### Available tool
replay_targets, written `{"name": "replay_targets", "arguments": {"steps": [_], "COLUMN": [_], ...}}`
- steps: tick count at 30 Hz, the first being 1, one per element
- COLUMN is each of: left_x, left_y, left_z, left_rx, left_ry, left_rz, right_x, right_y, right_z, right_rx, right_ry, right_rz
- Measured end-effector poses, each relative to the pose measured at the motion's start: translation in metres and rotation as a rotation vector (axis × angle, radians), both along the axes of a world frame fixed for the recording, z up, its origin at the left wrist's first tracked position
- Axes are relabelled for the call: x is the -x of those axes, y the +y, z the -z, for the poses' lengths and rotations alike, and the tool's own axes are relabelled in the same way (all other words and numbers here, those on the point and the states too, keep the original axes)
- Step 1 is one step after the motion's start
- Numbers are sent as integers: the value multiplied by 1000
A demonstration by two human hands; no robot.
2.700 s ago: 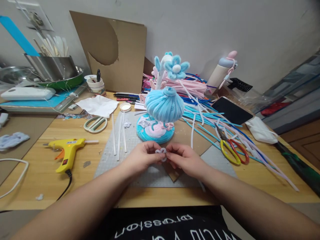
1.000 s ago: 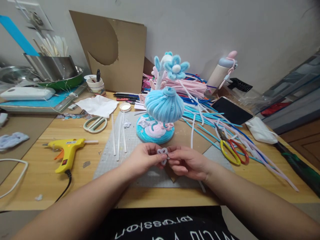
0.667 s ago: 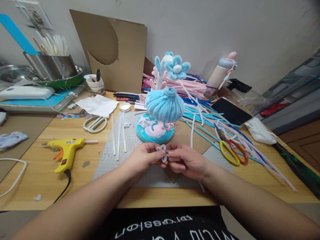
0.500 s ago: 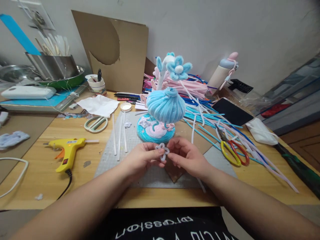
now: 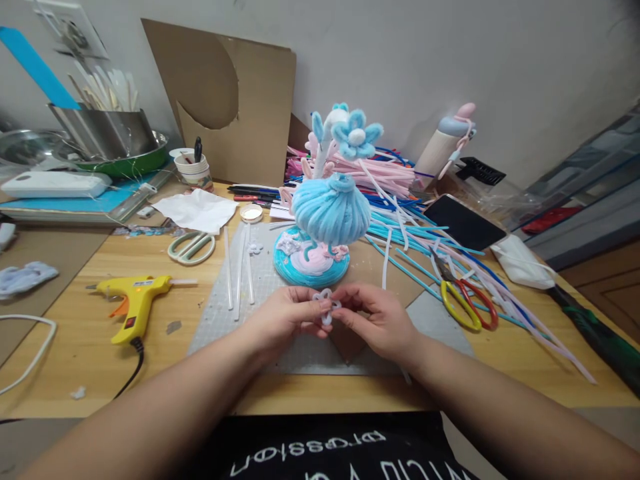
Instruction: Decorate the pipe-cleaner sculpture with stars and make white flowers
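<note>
A small white looped pipe-cleaner flower (image 5: 326, 308) is between my hands above the grey cutting mat (image 5: 215, 333). My left hand (image 5: 295, 312) pinches it between thumb and fingers from the left. From the right, the thumb and fingertips of my right hand (image 5: 373, 315) close on its edge. Just behind stands a lamp-like craft piece with a pleated blue shade (image 5: 331, 210), a round blue and pink base (image 5: 311, 267) and a blue flower (image 5: 357, 135) on top.
A yellow glue gun (image 5: 135, 300) and green-handled scissors (image 5: 191, 248) lie left. Pliers with yellow and red handles (image 5: 461, 307) rest right among pipe cleaners (image 5: 420, 233). Clear glue sticks (image 5: 239, 273) lie on the mat. A phone (image 5: 465, 222) and bottle (image 5: 447, 147) are at back right.
My right hand's fingers have lowered and drawn in closer around the white flower, whose loops have turned slightly. My left hand stays nearly in place.
</note>
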State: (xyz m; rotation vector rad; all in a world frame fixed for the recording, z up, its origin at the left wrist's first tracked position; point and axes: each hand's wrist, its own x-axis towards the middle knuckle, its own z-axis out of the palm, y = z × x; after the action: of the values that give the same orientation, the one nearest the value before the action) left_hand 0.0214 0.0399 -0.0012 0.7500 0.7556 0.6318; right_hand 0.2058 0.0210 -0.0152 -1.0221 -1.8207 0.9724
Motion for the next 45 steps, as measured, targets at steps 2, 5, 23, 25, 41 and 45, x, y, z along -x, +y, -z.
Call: {"name": "replay_targets", "arguments": {"steps": [2, 5, 23, 25, 41, 45], "left_x": [0, -1, -1, 0, -3, -2], "left_y": [0, 0, -2, -2, -3, -3], "left_z": [-1, -1, 1, 0, 3, 2], "left_rx": [10, 8, 8, 27, -12, 7], "left_ry": [-7, -8, -51, -56, -26, -13], "left_rz": [2, -5, -17, -24, -23, 16], "right_x": [0, 1, -3, -3, -2, -3], "right_y": [0, 0, 2, 4, 4, 3], "right_z": [0, 0, -10, -11, -9, -6], "right_rx": [65, 163, -14, -63, -289, -364], "right_ry": [24, 52, -125, -143, -259, -285], "right_rz": [-4, -22, -37, -16, -41, -61]}}
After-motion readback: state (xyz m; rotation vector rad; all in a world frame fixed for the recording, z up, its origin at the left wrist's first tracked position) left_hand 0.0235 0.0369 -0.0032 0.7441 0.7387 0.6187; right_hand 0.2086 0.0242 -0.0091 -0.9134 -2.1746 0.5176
